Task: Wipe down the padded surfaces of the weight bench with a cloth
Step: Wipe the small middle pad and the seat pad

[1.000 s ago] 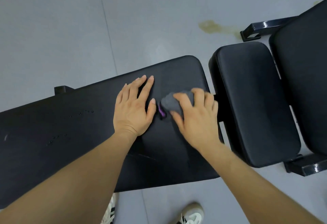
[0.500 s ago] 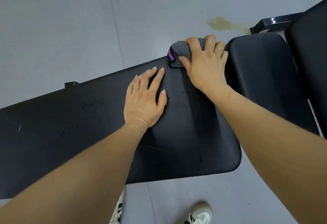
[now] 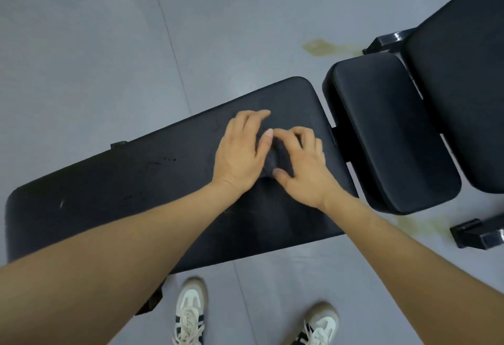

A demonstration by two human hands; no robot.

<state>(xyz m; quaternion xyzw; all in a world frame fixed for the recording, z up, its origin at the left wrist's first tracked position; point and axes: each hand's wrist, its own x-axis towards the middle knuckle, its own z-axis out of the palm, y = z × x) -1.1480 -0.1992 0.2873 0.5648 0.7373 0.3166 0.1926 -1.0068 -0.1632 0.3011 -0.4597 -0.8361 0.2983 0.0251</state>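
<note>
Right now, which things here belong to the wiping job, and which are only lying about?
Job: long bench pad; seat pad; cloth, held between left hand and right hand.

Lying about: floor stain; second bench; shoes.

left hand (image 3: pixel 240 151) flat, right hand (image 3: pixel 300 164) curled, thumbs touching

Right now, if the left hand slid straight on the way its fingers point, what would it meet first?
Probably only more of the long bench pad, then its far edge. The left hand points up and slightly right; the seat pad lies off to the right of that line.
</note>
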